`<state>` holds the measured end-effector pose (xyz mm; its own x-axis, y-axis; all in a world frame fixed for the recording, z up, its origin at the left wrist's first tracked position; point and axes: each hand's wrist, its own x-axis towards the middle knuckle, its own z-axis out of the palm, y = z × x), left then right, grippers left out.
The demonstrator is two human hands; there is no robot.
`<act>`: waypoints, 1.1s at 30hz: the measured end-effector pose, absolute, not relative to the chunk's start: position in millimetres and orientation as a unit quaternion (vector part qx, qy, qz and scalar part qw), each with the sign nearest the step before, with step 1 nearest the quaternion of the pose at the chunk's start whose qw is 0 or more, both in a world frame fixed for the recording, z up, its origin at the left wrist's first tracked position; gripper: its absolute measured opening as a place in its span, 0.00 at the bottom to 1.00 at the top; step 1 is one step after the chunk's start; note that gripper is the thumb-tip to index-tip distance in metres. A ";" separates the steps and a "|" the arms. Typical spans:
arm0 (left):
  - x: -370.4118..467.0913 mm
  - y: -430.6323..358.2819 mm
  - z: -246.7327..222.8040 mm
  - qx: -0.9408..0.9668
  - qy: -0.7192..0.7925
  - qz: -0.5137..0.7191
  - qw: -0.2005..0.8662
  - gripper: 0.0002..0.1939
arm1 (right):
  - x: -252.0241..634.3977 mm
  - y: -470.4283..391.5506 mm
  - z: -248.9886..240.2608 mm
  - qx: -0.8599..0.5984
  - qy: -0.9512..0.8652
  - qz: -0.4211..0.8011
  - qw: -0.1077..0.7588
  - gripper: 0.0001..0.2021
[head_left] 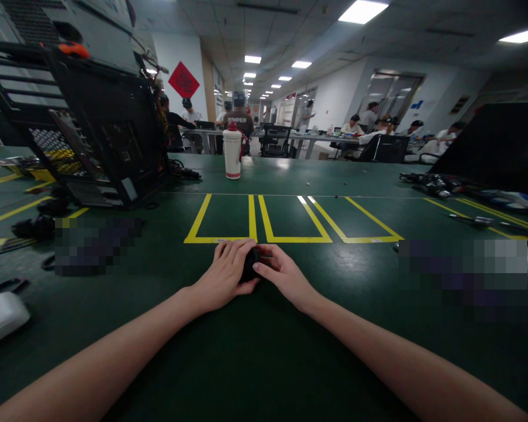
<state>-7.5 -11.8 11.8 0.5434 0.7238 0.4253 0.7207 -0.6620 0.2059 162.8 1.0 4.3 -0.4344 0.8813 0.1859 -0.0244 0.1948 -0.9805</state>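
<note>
Between my two hands, low over the green tabletop [290, 328], is a small black round object [249, 266]; its kind does not show. My left hand [224, 272] wraps over its left side, fingers on top and thumb below. From the right, my right hand [286, 272] closes on the same object with thumb and fingertips. Much of the object is hidden by the fingers. Just beyond the hands, yellow tape outlines [297, 239] mark the table.
An open black computer case [110, 135] stands at the left. A white bottle [233, 153] with a red lid stands farther back. Dark cables and tools [440, 184] lie at the right, near a black panel [497, 152]. A white case [2, 319] lies at the left edge. Several people sit beyond.
</note>
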 end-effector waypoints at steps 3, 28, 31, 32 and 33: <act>-7.1 -11.3 11.1 0.878 0.413 0.243 -0.002 0.31 | 163.2 2.2 3.2 -0.321 -0.654 0.551 0.406 0.16; -7.0 -10.9 10.4 0.877 0.412 0.246 0.001 0.31 | 161.8 0.0 5.7 -0.308 -0.636 0.564 0.428 0.13; -7.0 -10.9 10.3 0.878 0.413 0.243 0.003 0.31 | 162.1 1.4 5.5 -0.324 -0.634 0.556 0.429 0.12; -6.9 -10.8 10.1 0.877 0.413 0.244 0.003 0.31 | 162.4 2.0 5.4 -0.329 -0.635 0.556 0.424 0.13; -6.8 -10.7 9.7 0.877 0.413 0.247 0.002 0.32 | 162.7 2.5 5.2 -0.332 -0.635 0.558 0.418 0.14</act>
<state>-6.8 -10.7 9.7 0.5372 0.7251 0.4308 0.7230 -0.6590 0.2076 162.7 2.5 5.2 -0.4304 0.8884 0.1599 -0.0440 0.1563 -0.9867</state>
